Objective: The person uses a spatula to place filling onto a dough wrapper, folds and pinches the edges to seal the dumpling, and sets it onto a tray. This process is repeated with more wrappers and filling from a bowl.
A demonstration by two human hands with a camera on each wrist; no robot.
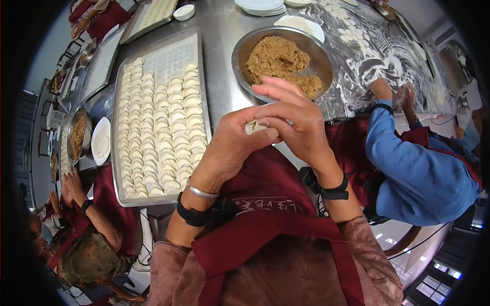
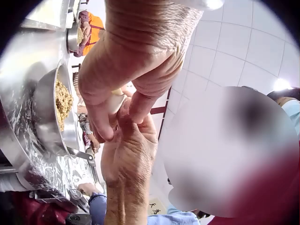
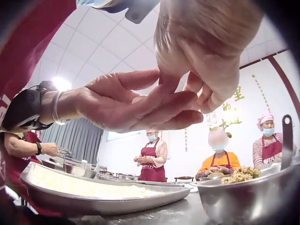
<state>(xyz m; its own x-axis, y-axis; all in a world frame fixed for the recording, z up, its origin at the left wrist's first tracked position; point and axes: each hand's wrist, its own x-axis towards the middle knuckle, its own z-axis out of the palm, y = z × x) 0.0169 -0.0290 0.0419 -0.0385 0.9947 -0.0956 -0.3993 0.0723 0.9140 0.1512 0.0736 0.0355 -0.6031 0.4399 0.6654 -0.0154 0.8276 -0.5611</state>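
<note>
Both hands meet in front of the apron, a pale folded dumpling (image 1: pixel 251 127) between their fingers. My left hand (image 1: pixel 224 144), with a silver bangle at its wrist, holds the dumpling from the left, thumb along its near side. From the other side my right hand (image 1: pixel 301 124) pinches its edge, thumb and bent index finger near the left thumb. The left wrist view shows a smooth white bit of the dumpling wrapper (image 2: pixel 116 102) among the fingertips; most of it is hidden. In the right wrist view fingers cover nearly all of it.
A metal tray (image 1: pixel 203 86) with rows of dumplings (image 1: pixel 153 132) lies left. Ahead stands a steel bowl (image 1: pixel 326 76) of brown filling (image 1: pixel 278 56). Flour covers the tabletop (image 1: pixel 352 51) at right. A person in blue (image 1: pixel 418 168) works close at right; another person (image 1: pixel 92 245) is at left.
</note>
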